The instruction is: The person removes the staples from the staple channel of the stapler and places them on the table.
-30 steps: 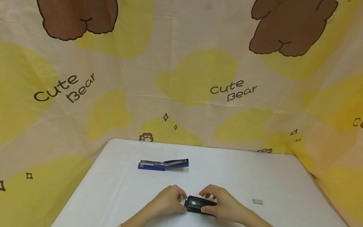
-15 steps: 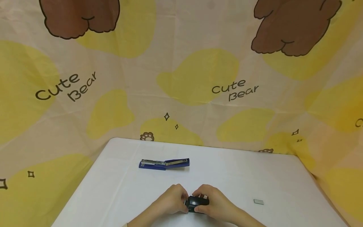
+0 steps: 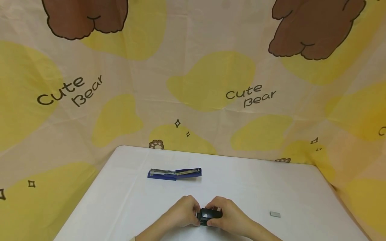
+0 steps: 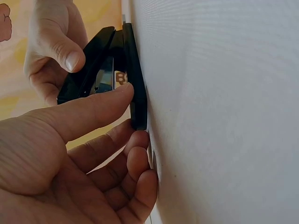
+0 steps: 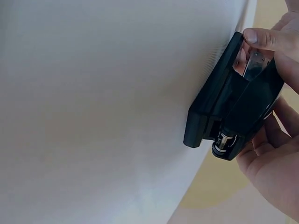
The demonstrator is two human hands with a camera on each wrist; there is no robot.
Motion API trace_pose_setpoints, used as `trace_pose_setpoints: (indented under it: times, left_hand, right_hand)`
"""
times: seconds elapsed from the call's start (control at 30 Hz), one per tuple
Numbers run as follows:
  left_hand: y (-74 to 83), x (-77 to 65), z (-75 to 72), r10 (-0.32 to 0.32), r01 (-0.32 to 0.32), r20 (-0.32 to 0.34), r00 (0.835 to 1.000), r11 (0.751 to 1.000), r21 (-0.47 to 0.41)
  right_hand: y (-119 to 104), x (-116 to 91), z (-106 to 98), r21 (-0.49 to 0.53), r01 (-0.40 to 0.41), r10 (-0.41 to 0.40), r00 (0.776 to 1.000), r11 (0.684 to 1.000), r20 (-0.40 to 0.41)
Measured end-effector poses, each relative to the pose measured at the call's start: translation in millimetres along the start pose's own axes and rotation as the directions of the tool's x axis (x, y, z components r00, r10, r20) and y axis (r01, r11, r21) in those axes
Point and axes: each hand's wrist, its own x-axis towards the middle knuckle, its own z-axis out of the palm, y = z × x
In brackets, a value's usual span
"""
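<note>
A black stapler (image 3: 208,213) is held low over the front of the white table between both hands. My left hand (image 3: 183,212) pinches the end of its base, the thumb on the inner face and fingers behind, as the left wrist view shows. On the upper arm of the stapler (image 5: 256,100), my right hand (image 3: 230,216) has its thumb on one side and fingers on the other. Base and upper arm stand apart, and a metal part (image 4: 105,74) shows between them. Beyond the hands lies a blue stapler (image 3: 175,174), spread open with its metal rail exposed.
To the right of the hands, a small grey strip (image 3: 275,214), like a stick of staples, lies on the white table (image 3: 241,177). A yellow and beige cloth (image 3: 208,80) with bear prints hangs behind the table's far edge.
Over the last second my right hand has moved left along the black stapler, closer to my left hand. Between the two latest head views the hands barely move. The blue stapler stays put.
</note>
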Motion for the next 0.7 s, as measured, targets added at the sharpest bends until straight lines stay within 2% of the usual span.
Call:
trace_pose_setpoints:
  times: [0.57,0.7]
  left_hand:
    - [-0.1,0.4,0.5,-0.007,0.007,0.004,1.0,1.0,0.017]
    - [0.0,-0.4,1.2,-0.004,0.004,-0.001,1.0,1.0,0.021]
  right_hand:
    - [4.8,-0.5,-0.4,0.048,-0.023,0.023,1.0,0.999,0.0]
    - [4.0,-2.5,-3.7,0.051,-0.003,0.004,1.0,0.999,-0.014]
